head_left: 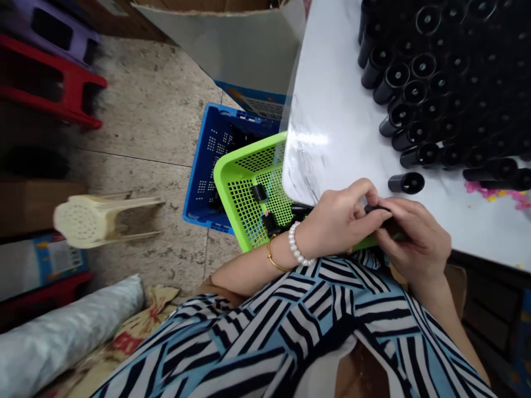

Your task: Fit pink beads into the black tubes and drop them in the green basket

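At the near edge of the white marble-patterned worktop (332, 110), the left hand (344, 221) and the right hand (415, 243) are closed together, pinching a small black plastic cylinder (375, 209) between their fingertips, seemingly mid-fitting, just beside the green plastic mesh basket (244, 193).

A lime-green perforated plastic basket (249, 188) sits beside a blue plastic crate (207, 160); glossy black plastic cylinders (418, 83) cover the white marbled surface (332, 110); at three o'clock, pink, perhaps floral, scraps (493, 193).

Head camera looks steeply down, close over the hands (340, 221)
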Available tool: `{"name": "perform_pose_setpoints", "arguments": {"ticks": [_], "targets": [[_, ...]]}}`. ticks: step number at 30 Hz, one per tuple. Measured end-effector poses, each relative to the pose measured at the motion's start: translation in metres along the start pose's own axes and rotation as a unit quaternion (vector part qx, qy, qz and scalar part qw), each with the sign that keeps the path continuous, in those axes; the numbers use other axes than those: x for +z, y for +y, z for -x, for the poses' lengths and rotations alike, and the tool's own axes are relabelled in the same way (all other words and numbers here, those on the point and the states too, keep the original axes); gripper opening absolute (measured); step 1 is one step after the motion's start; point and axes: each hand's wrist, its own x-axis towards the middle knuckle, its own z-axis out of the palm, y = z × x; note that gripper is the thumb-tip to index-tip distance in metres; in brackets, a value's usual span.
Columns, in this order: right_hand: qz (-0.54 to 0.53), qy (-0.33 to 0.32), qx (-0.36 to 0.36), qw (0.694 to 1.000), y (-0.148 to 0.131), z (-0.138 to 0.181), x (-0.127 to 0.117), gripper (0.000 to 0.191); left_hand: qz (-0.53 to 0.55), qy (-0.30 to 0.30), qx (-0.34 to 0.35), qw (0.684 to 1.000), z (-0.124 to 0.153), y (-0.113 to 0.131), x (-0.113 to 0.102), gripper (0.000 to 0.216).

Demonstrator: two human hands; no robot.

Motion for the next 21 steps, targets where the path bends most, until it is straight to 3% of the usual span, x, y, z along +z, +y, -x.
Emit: {"name": "perform_pose_setpoints", "arguments": {"ticks": [6, 12, 17, 19, 21], "targets": [[0.003, 0.020, -0.014, 1.000, -0.002, 0.000, 0.005, 0.060, 0.034, -0.049, -0.033, 0.998, -0.003, 0.003, -0.004, 0.023], [-0.031, 0.035, -0.032, 0.998, 0.004, 0.001, 0.016, 0.053, 0.046, -0.063, -0.051, 0.996, -0.010, -0.002, -0.005, 0.037], [-0.069, 0.056, -0.024, 0.996, 0.012, 0.000, 0.022, 0.047, 0.051, -0.135, -0.064, 0.987, -0.015, -0.001, -0.011, 0.042], [-0.076, 0.062, -0.042, 0.994, 0.013, 0.005, 0.023, 0.049, 0.001, -0.104, -0.027, 0.994, -0.004, -0.004, -0.019, 0.040], [-0.087, 0.056, -0.079, 0.992, 0.013, 0.015, 0.022, 0.053, -0.111, 0.049, 0.062, 0.991, 0.017, -0.013, -0.034, 0.034]]}}
